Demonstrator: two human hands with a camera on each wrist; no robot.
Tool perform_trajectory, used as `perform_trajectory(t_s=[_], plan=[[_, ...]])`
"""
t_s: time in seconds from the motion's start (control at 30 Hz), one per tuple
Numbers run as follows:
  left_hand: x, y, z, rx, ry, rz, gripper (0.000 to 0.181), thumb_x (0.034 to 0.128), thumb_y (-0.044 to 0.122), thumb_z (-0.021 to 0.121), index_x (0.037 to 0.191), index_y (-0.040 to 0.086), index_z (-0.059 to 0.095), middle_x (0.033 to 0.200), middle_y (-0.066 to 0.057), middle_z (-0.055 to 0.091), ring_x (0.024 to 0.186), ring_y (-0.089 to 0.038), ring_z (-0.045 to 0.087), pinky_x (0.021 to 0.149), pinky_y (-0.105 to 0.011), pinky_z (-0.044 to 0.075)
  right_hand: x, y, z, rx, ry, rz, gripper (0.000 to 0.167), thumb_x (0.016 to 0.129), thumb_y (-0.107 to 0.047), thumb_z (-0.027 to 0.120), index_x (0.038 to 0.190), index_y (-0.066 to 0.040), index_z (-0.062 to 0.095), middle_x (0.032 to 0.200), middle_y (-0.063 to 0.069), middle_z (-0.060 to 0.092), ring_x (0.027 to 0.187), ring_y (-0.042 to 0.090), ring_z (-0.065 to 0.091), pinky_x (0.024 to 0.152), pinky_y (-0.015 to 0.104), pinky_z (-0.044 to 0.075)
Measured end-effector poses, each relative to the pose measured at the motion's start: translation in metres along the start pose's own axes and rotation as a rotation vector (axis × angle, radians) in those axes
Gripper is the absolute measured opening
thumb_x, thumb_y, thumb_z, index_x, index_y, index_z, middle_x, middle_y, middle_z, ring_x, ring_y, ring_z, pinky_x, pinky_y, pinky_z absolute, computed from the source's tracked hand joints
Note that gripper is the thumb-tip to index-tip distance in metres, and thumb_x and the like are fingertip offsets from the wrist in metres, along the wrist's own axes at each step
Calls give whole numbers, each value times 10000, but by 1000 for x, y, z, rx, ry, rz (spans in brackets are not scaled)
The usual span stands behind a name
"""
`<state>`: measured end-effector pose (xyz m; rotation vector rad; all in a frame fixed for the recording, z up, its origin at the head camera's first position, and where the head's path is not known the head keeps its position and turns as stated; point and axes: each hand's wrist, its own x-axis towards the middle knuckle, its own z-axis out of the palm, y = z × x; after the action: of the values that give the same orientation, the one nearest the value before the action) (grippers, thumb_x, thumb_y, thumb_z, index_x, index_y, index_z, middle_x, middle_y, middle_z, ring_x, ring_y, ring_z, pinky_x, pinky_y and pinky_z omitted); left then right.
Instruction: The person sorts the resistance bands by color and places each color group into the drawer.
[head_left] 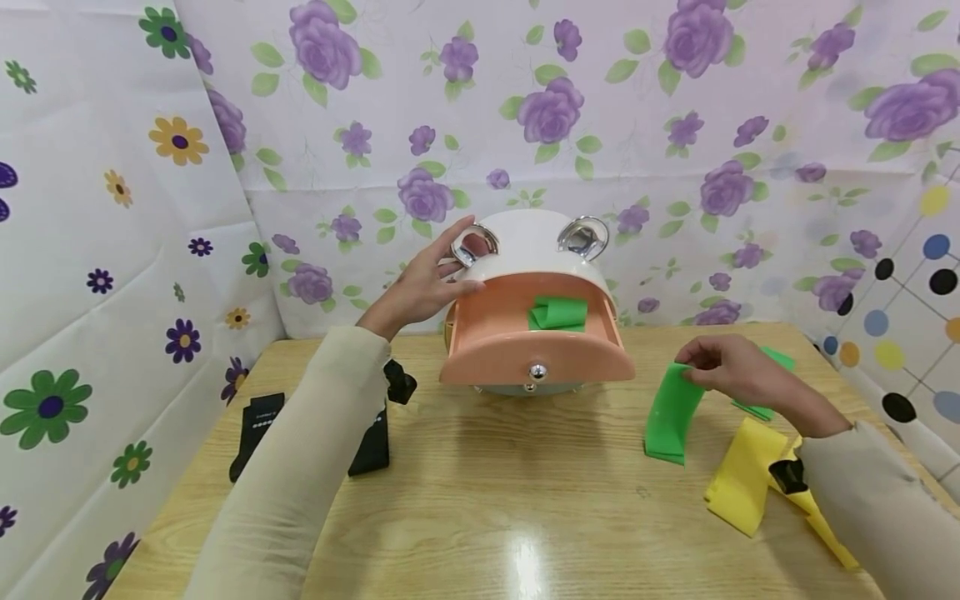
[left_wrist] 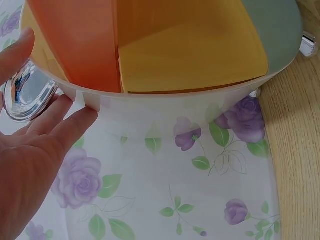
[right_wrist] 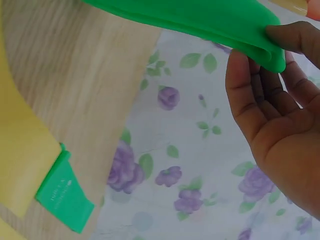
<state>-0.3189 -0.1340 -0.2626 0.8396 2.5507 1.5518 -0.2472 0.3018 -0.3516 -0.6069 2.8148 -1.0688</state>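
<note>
Floral cloth (head_left: 420, 108), white with purple roses, hung behind the drawer box (head_left: 528, 237). Worktop (head_left: 465, 500), wood-grained, beneath the drawer box and out in front of it. Drawer box itself, white-domed. Coral drawer (head_left: 517, 358), slid out from the front of the drawer box, curved face foremost. Left hand (head_left: 431, 287), at the upper left of the drawer box, grip with thumb and fingers apart, touching its shell. Right hand (head_left: 738, 379), right of the drawer box, grip clamped in a pinch. Yellow strips (head_left: 750, 475), lying to the front right of the drawer box. Green strip (head_left: 671, 417), right of the drawer box, upper end pinched in the right hand, remainder hanging down. Black items (head_left: 258, 412), two, left of the drawer box, one partly hidden by the left sleeve (head_left: 300, 467). Green roll (head_left: 558, 312), inside the drawer box's coral drawer. Spare green piece (head_left: 780, 358), well right of the drawer box, partly hidden by the right hand. Mirrored ears (head_left: 585, 239), two, atop the drawer box. Metal knob (head_left: 537, 373), round, on the drawer face.
</note>
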Motion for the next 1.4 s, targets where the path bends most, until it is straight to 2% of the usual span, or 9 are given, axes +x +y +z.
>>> perform_trajectory(t_s=[0.27,0.53,0.8,1.0,1.2,1.4], plan=[[-3,1,0,-3,2,2,892,933,64,712,1606,339,195,1608,-99,202,1418,-367,370,1048,-385,477,2,-27,-18,-71,48,-16,168,956,-49,671,1113,13,680,1021,97,646,836,125,610,681,242,554],[-2,2,0,5,-3,16,891,936,55,707,1610,323,189,1603,-127,204,1416,-375,369,1061,-382,465,3,-48,-34,-52,90,-55,188,983,-83,649,1142,12,678,995,100,672,817,124,640,677,239,556],[0,0,1,-21,7,4,907,921,18,715,1610,310,203,1601,-136,201,1409,-395,372,1043,-391,480,9,-64,-47,-94,120,-89,231,986,-101,648,1186,11,680,1045,131,679,838,62,645,691,199,554],[0,0,2,-23,15,0,909,914,23,723,1608,313,213,1589,-136,220,1403,-398,383,1038,-388,485,12,-81,-57,-115,150,-63,253,987,-123,651,1214,-18,684,1071,123,689,835,44,647,684,195,543],[-1,0,0,-8,4,4,903,925,39,716,1610,317,198,1601,-122,204,1408,-391,378,1049,-400,475,17,-97,-65,-146,186,-66,270,976,-150,670,1220,-35,693,1110,146,693,835,-42,623,679,176,531],[-1,0,0,-6,-2,1,910,923,36,718,1612,314,192,1608,-128,194,1410,-392,374,1047,-402,477,22,-115,-72,-144,195,-72,282,980,-172,667,1233,-52,692,1108,134,697,840,-28,626,706,139,504]])
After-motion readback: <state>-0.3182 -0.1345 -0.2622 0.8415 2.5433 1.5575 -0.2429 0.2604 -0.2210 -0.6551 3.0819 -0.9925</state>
